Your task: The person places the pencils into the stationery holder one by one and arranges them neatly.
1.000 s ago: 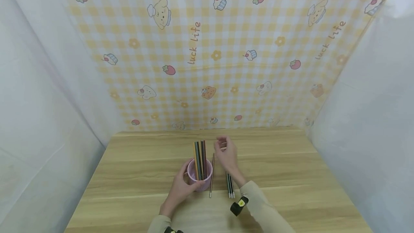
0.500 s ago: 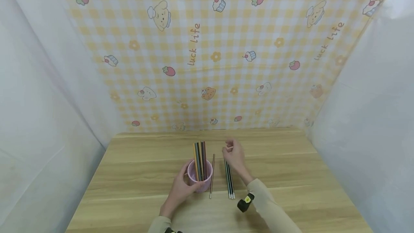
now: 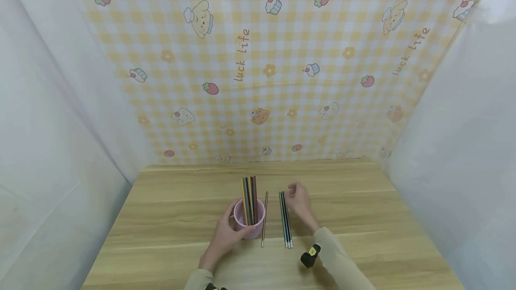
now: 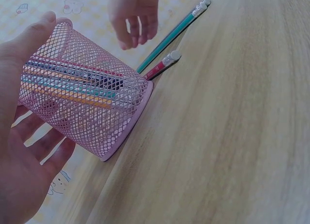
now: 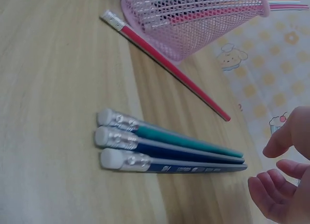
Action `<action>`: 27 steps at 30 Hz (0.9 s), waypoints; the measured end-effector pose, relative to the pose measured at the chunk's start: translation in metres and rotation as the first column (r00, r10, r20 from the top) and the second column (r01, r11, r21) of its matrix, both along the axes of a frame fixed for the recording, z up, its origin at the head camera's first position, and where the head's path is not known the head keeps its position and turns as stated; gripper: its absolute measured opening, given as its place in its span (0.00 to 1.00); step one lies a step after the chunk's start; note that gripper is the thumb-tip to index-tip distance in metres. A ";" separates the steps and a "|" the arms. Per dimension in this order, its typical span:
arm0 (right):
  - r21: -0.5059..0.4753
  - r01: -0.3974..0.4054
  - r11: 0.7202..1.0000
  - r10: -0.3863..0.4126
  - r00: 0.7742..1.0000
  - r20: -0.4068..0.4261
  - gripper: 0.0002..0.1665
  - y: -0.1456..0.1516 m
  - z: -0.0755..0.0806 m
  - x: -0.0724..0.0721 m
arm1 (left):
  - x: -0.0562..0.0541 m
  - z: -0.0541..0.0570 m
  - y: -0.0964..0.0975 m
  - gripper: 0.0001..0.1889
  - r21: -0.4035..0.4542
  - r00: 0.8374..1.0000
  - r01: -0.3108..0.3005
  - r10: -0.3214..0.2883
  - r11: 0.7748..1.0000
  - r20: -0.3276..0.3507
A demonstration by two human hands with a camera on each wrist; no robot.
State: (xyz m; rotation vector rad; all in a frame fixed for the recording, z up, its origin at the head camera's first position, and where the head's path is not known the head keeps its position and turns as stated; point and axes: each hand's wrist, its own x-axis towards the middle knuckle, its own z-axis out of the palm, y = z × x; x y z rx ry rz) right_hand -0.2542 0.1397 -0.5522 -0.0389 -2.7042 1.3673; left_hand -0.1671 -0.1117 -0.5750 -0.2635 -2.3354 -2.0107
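Observation:
A pink mesh pencil cup [image 3: 264, 215] stands upright on the table, holding several coloured pencils [image 3: 249, 194]. My left hand [image 3: 224, 236] grips the cup from its left side, thumb by the near rim. To the cup's right lies a single red pencil [image 5: 169, 66] with a white eraser. Further right, a green pencil [image 5: 189, 141] and two dark blue ones, one of them the outer dark blue pencil [image 5: 193, 167], lie side by side, erasers toward the person. My right hand [image 3: 299, 199], fingers loosely curled and holding nothing, is at the unerased far ends of these three.
The wooden table [image 3: 181, 218] ends at a yellow checked backdrop [image 3: 274, 102] with cartoon prints. White sheets, such as the left sheet [image 3: 60, 147], hang on both sides. A black wrist camera [image 3: 310, 256] sits on the right sleeve.
My right hand has moved right and toward the person, from above the gap beside the red pencil to the far ends of the three pencils, uncovering them. My left hand and the cup stay put.

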 end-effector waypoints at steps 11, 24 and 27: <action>0.081 -0.045 0.996 0.039 0.996 0.084 0.23 0.003 -0.012 0.006 | 0.001 0.001 0.001 0.48 -0.011 1.000 0.002 -0.002 1.000 -0.006; 0.129 -0.021 0.991 0.011 0.997 0.078 0.18 0.001 -0.017 0.003 | 0.002 0.005 0.000 0.48 -0.016 1.000 -0.003 0.004 1.000 0.019; 0.137 -0.019 0.990 0.008 0.996 0.084 0.18 0.001 -0.017 0.003 | 0.002 0.004 0.001 0.49 -0.014 1.000 -0.004 0.005 1.000 0.015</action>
